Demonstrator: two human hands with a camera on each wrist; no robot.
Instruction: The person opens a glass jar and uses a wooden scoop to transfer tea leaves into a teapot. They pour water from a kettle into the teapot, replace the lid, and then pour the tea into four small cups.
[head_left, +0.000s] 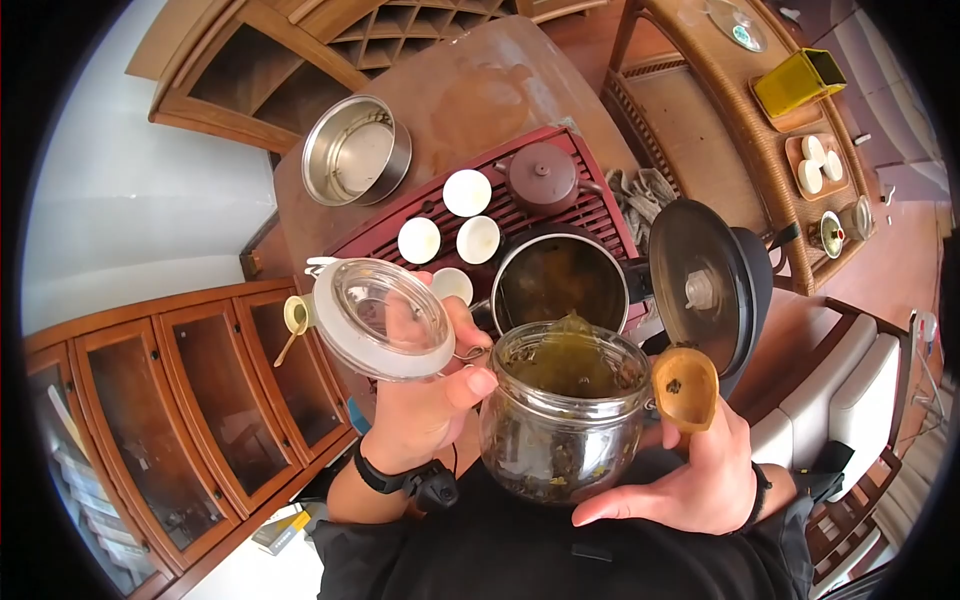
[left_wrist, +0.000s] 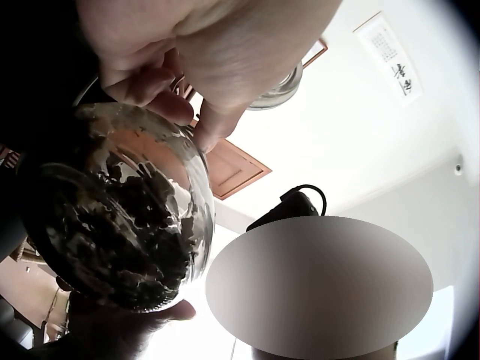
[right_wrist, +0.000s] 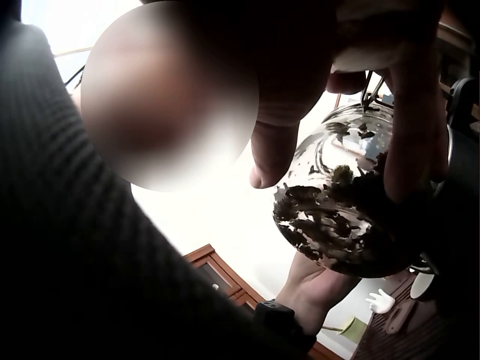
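A clip-top glass jar [head_left: 563, 440] partly filled with dark leaves [left_wrist: 127, 232] is held up in front of the body. Its clear lid [head_left: 385, 312] with a white seal is swung back to the left. My left hand [head_left: 425, 405] pinches the wire clasp [head_left: 472, 352] at the rim with thumb and fingers. Around the jar's right side, my right hand [head_left: 690, 480] grips with the thumb low in front and the fingers partly hidden behind. A wooden scoop [head_left: 686, 389] with a few dark bits in it lies at this hand's fingers, its handle hidden.
Behind the jar stands a pot [head_left: 560, 285] of dark liquid. A red slatted tea tray [head_left: 590, 190] bears a brown teapot [head_left: 542, 178] and several white cups [head_left: 467, 192]. A steel basin [head_left: 357, 150] stands at the back left, with a dark glass pot lid [head_left: 700, 285] upright on the right.
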